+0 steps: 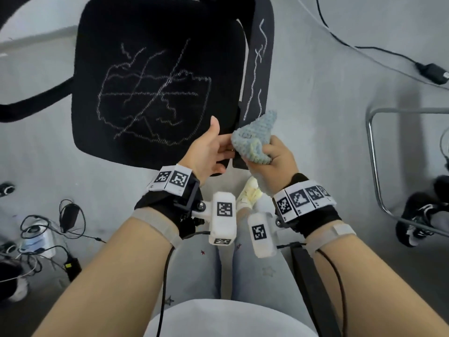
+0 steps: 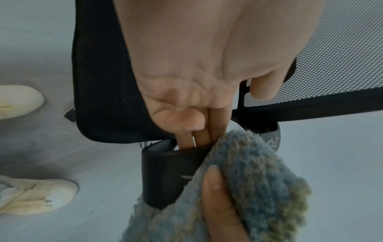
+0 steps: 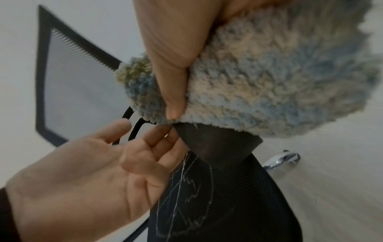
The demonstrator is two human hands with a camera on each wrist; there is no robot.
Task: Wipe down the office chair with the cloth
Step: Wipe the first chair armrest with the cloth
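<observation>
The black mesh office chair seat carries white chalk-like scribbles. A narrow black chair part, also scribbled, runs along its right side. My right hand grips a bunched fluffy blue cloth and holds it against the near end of that part, a smooth black end piece. The right thumb presses into the cloth. My left hand is at the seat's near right corner, its fingers straight and reaching into the gap beside the end piece; it holds nothing.
Cables and power adapters lie on the grey floor at left. A charger with cable lies at the upper right. A metal chair frame and another person's black shoes are at right. My cream shoes stand under the hands.
</observation>
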